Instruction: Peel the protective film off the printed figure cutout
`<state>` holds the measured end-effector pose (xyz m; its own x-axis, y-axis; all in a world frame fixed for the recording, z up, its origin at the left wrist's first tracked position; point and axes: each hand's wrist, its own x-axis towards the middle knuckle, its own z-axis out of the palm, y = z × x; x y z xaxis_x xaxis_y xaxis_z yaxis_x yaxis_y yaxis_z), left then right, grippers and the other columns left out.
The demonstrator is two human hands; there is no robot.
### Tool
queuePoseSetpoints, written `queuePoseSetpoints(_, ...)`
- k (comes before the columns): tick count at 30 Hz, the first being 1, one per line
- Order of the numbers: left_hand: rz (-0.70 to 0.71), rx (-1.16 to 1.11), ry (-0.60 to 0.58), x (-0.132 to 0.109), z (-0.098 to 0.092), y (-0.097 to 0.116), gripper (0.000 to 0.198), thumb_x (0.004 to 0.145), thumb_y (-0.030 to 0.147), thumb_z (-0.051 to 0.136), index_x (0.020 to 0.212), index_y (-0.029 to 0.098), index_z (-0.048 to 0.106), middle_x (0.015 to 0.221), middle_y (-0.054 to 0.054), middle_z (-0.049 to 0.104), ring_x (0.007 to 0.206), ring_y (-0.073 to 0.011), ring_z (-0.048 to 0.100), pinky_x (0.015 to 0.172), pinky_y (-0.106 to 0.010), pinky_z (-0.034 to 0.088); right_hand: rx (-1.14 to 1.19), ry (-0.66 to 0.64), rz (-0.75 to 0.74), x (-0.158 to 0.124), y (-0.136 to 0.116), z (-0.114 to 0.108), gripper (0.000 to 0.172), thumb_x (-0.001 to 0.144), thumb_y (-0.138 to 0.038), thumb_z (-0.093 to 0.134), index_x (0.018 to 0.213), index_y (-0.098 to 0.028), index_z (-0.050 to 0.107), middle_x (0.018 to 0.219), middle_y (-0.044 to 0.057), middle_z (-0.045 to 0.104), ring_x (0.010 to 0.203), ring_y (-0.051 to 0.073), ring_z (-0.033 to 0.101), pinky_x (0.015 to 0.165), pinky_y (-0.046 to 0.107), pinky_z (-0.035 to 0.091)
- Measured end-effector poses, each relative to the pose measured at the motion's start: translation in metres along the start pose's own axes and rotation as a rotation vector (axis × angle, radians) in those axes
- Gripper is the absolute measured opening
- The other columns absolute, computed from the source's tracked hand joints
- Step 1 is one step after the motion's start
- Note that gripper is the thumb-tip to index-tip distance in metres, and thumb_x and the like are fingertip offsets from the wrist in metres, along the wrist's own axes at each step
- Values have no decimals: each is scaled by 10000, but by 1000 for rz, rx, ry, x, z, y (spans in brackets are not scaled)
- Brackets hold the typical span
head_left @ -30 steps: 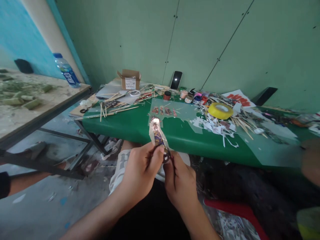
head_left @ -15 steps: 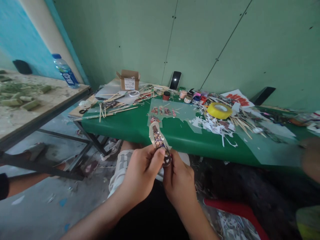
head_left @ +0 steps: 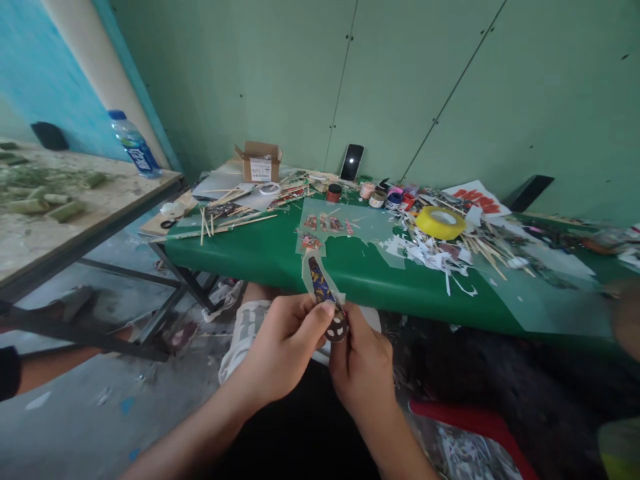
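hands meet just in front of the green table [head_left: 280,257]. left hand [head_left: 285,347] and right hand [head_left: 363,363] both have fingers pinched closed on a small printed cutout [head_left: 327,303] in clear film, held upright between them, below the table's near edge and not touching it. on the table lie a yellow tape roll [head_left: 441,222], paper scraps [head_left: 425,253], bamboo sticks [head_left: 230,217], little paint pots [head_left: 385,197], a cardboard box [head_left: 260,161] and a phone [head_left: 352,162] leaning on the wall.
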<state>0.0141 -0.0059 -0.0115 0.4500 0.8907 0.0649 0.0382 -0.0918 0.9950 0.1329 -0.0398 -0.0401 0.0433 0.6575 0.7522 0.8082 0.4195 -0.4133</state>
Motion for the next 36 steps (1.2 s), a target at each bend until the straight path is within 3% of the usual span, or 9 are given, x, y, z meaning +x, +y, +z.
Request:
queuePoseSetpoints(4, 144, 193, 50, -1, -9, -4, 426, 938, 406, 496, 587, 195, 379, 553, 52, 324, 536, -90, 299, 482, -254, 218, -6, -8, 4, -1, 0, -4, 173, 930, -127, 379, 960, -181, 541, 607, -15, 664, 435, 129, 603, 428, 212, 387)
queuePoseSetpoints(8, 260, 164, 47, -1, -14, -4, 323, 959, 374, 485, 695, 190, 459, 612, 41, 401, 567, -93, 336, 487, -237, 250, 35, -29, 14, -1, 0, -5, 162, 937, -134, 391, 931, -199, 539, 611, -23, 658, 453, 121, 609, 455, 202, 405)
queuePoseSetpoints(12, 168, 71, 41, 0, -11, -1, 398, 967, 386, 472, 630, 198, 371, 552, 64, 314, 502, -76, 270, 445, -231, 195, 74, -50, 17, 0, 1, -5, 172, 925, -127, 390, 932, -198, 546, 615, -24, 665, 455, 119, 613, 450, 197, 409)
queuePoseSetpoints(20, 20, -224, 35, 4, -3, 9, 320, 900, 353, 507, 634, 182, 463, 526, 71, 322, 458, -61, 239, 431, -211, 201, 69, -58, 32, 1, -1, -4, 206, 924, -123, 377, 967, -193, 566, 630, -11, 695, 448, 125, 619, 439, 204, 410)
queuePoseSetpoints(26, 1, -184, 28, 1, 1, 6, 359, 898, 355, 513, 597, 183, 420, 536, 68, 301, 483, -62, 244, 441, -209, 183, -53, -57, 36, 0, -2, -1, 183, 874, -123, 357, 800, -218, 495, 508, -27, 593, 406, 140, 588, 418, 222, 362)
queuePoseSetpoints(31, -3, -268, 34, 3, 3, 5, 319, 896, 337, 509, 624, 177, 461, 532, 72, 307, 469, -58, 220, 443, -214, 182, -48, -81, 54, 0, -1, 0, 176, 869, -118, 359, 810, -222, 488, 524, -25, 611, 402, 137, 580, 427, 218, 350)
queuePoseSetpoints(36, -53, -252, -35, 1, 2, 4, 340, 892, 335, 536, 604, 178, 448, 528, 67, 315, 475, -59, 238, 449, -211, 196, -19, -93, 45, -1, 2, 0, 175, 816, -113, 381, 881, -202, 517, 538, -19, 623, 393, 141, 571, 409, 219, 327)
